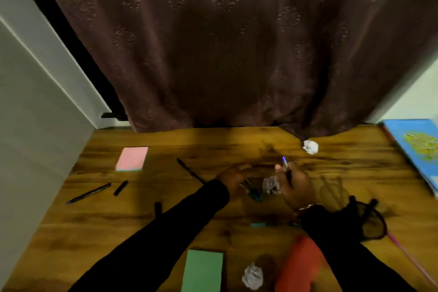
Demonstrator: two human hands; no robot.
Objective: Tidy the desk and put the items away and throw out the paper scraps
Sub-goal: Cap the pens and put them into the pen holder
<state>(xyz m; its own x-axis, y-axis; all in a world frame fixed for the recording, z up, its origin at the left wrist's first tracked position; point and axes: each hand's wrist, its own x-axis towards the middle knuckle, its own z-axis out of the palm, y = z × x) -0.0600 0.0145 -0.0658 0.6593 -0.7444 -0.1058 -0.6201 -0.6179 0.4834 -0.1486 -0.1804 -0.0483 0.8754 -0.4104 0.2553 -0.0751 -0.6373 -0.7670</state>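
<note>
Head view. The right hand grips a blue pen, its blue end pointing up and away and the thumb against the barrel. Judgement: pens are being gathered first, into one hand.

The left hand is held palm-down with curved fingers over a cluster of green pens. The frame is blurred there, so I cannot tell whether it holds any.

The hands are near each other but not touching. A scrap lies on the desk between them, ungripped. Both forearms reach forward from the near edge and converge mid-desk.

The mesh cup lies on its side just beside the right wrist and is the likely home for the pens.

- Far scrap: at the curtain hem.
- Near scrap: beside the red pouch.
- Black pen: well apart, to the left.
</note>
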